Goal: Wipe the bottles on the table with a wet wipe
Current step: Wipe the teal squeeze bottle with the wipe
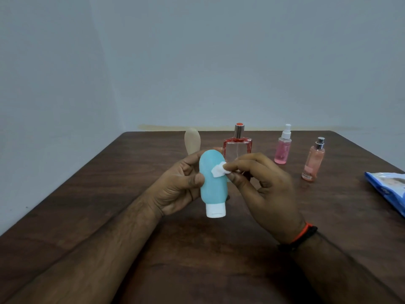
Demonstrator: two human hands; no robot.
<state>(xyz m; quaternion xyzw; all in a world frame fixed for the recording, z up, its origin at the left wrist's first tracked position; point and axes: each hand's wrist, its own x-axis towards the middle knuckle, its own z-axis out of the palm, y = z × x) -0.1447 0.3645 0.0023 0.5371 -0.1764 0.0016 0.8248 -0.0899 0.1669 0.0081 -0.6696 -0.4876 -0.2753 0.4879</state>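
My left hand (pixel 178 183) grips a light blue squeeze bottle (pixel 212 185) above the table, its white cap pointing down toward me. My right hand (pixel 260 187) pinches a small folded white wet wipe (pixel 220 169) and presses it against the bottle's upper right side. Behind stand a beige bottle (pixel 192 140), a clear perfume bottle with red trim (pixel 237 145), a pink spray bottle (pixel 283 148) and a peach spray bottle (pixel 313 161).
The dark brown wooden table (pixel 109 194) fills the lower view, with a grey wall behind it. A blue wet-wipe packet (pixel 388 189) lies at the right edge. My right wrist wears an orange and black band (pixel 304 234).
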